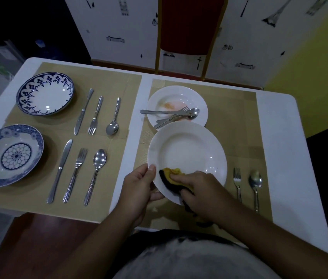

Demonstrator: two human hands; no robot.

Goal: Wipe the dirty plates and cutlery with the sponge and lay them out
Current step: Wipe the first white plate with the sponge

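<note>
Head view: the left hand (139, 186) grips the near-left rim of a large plain white ceramic plate (187, 154), thumb on top, over the right beige woven placemat (239, 137) by the table's near edge. The right hand (197, 188) curls over a crumpled yellow-and-black sponge (172, 175) and presses it on the plate's near part. Just behind, a smaller white plate smeared orange (177, 95) carries a heap of steel cutlery (171, 114). Right of the held plate lie a steel fork (237, 182) and spoon (255, 180). On the left beige placemat (130, 87) sit two blue-patterned plates (45, 93) and two knife-fork-spoon sets (96, 113). The white table (275, 117) faces a red gold-framed chair (191, 25), white illustrated wall panels (118, 27) and a yellow wall (310, 67).
</note>
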